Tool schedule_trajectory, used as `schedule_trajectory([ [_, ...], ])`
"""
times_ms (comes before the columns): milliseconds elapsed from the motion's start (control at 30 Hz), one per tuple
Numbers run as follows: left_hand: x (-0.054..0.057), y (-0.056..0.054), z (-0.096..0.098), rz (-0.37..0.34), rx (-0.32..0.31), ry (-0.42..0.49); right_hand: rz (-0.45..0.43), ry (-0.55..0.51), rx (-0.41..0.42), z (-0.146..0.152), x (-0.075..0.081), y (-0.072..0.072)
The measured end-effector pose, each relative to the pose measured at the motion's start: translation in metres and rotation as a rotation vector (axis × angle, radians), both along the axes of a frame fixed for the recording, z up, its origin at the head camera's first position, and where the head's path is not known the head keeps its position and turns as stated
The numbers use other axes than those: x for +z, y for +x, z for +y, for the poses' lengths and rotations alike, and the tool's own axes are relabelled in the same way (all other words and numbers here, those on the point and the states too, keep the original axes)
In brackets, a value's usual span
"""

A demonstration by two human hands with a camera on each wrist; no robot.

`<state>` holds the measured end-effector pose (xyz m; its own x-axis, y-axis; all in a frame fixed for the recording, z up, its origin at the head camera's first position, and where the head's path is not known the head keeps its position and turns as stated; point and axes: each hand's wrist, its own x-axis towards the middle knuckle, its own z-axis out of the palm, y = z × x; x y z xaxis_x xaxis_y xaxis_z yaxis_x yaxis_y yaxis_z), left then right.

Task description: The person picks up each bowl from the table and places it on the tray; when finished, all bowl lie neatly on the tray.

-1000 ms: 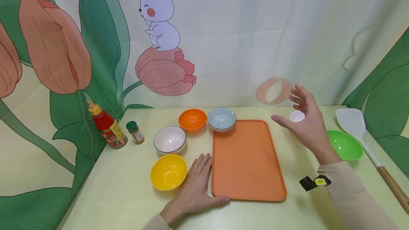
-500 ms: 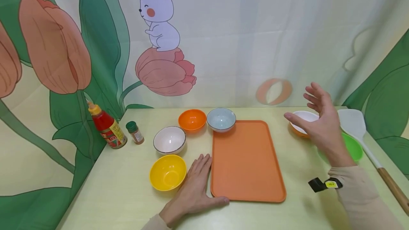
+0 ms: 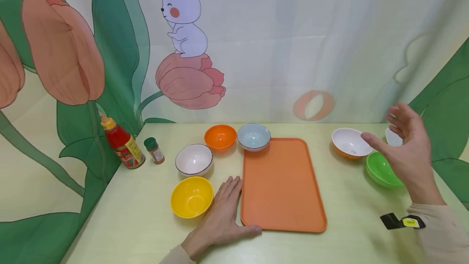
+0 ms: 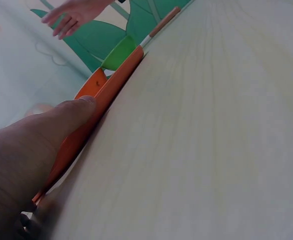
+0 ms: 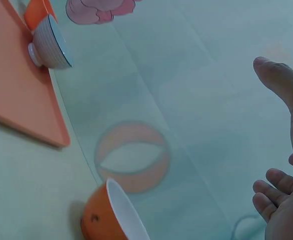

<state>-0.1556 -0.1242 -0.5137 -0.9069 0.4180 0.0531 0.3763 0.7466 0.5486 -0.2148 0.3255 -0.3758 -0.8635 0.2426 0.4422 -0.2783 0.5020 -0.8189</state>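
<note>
Left hand [image 3: 220,223]: I have it flat on the surface [image 3: 146,223], released, thumb against the tray [image 3: 282,182].
Right hand [image 3: 410,154]: I hold it released, raised above the green bowl [image 3: 381,170].

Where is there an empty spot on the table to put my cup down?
The orange tray is bare. So is the table between the tray and the orange-and-white bowl, and the near edge in front of the yellow bowl. It is crowded left of the tray, where four bowls sit close together beside the left hand.
</note>
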Motion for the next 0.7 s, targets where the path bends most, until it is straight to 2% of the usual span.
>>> schedule_trajectory([
  [167,0.0,-0.001,0.001,-0.006,-0.005,-0.015,-0.01,-0.067,-0.047,0.023,-0.009,0.009],
  [367,-0.001,-0.001,0.003,-0.008,-0.007,-0.009,-0.066,-0.04,-0.103,0.045,-0.028,0.013],
  [700,0.0,-0.002,0.001,0.008,-0.002,-0.009,-0.217,0.009,-0.147,0.072,-0.075,0.023],
])
